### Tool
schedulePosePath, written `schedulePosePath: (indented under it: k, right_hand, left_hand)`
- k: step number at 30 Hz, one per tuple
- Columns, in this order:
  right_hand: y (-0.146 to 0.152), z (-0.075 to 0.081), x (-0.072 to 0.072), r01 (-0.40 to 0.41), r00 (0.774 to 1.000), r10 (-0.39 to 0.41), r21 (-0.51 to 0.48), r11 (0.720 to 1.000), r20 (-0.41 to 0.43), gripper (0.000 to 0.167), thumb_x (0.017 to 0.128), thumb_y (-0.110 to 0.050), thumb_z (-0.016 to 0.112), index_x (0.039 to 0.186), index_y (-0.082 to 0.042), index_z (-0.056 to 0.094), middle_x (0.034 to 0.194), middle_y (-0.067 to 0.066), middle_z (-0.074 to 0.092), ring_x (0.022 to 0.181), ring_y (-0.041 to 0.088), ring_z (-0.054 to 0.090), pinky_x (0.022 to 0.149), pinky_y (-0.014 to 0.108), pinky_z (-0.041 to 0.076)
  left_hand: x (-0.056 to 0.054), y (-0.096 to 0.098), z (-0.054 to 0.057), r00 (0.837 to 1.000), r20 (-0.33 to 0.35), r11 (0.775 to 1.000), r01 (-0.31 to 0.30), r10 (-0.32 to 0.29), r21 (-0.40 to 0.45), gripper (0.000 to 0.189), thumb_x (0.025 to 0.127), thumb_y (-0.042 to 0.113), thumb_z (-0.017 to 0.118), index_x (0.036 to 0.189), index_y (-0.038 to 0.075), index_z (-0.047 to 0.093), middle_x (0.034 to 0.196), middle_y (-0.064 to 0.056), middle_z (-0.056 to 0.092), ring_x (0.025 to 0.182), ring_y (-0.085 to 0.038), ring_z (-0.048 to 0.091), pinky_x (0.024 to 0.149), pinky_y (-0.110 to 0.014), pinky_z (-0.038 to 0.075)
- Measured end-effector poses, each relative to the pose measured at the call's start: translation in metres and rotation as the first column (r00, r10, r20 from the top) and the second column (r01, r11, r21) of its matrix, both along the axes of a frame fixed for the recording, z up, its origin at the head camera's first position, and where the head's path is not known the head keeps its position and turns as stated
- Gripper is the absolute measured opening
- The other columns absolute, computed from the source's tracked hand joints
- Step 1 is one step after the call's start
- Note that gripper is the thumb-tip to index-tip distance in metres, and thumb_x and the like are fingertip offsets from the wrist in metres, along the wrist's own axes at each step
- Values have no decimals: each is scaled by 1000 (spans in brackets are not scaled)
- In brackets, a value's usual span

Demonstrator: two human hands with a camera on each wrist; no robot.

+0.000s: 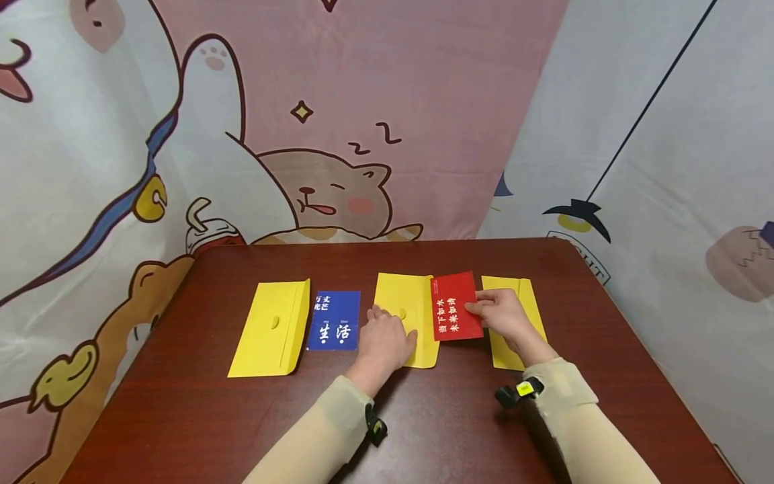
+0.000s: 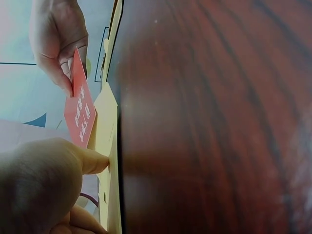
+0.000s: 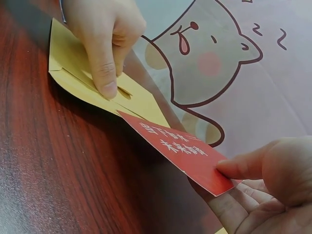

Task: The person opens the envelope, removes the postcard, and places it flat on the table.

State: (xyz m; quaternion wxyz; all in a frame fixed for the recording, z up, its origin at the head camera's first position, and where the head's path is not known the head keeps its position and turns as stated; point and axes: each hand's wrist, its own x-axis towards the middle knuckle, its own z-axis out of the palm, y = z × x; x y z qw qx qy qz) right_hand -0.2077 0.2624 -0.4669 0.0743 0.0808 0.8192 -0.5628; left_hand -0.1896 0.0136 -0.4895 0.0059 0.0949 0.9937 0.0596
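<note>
A red card (image 1: 457, 306) with white writing is pinched at its right edge between the thumb and fingers of my right hand (image 1: 502, 312). The card's other end overlaps the right-hand edge of the middle yellow envelope (image 1: 390, 289). My left hand (image 1: 387, 341) presses down on that envelope, its thumb (image 2: 95, 162) touching the paper in the left wrist view. In the right wrist view the card (image 3: 180, 155) slants above the table, one corner right at the envelope's edge (image 3: 151, 109). Left of the left hand lies a blue card (image 1: 335, 321) with white writing.
Another yellow envelope (image 1: 266, 329) lies flat at the left, beside the blue card. Beneath the right hand is a further yellow envelope (image 1: 506, 349), partly covered. All rest on a dark red-brown table (image 1: 254, 417), with a cartoon-printed cloth (image 1: 423, 101) hanging behind.
</note>
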Motion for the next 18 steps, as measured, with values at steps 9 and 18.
schedulePosePath:
  k: [9,18]
  right_hand:
    - [8,3,2,27,1000,-27,-16,1000,6,58,103,-18,72,147,14,51,127,27,70,95,23,75,80,34,63]
    - [21,3,4,23,1000,-22,-97,995,18,52,104,-18,71,141,15,57,119,23,74,91,20,77,79,32,63]
  left_hand:
    - [0,0,-1,1000,12,1000,-10,10,11,76,101,56,60,132,-13,67,147,-37,53,139,-46,53,88,-50,61]
    - [-1,0,-2,1000,7,1000,-3,3,2,77,101,56,59,133,-13,66,146,-37,53,138,-46,53,86,-49,62]
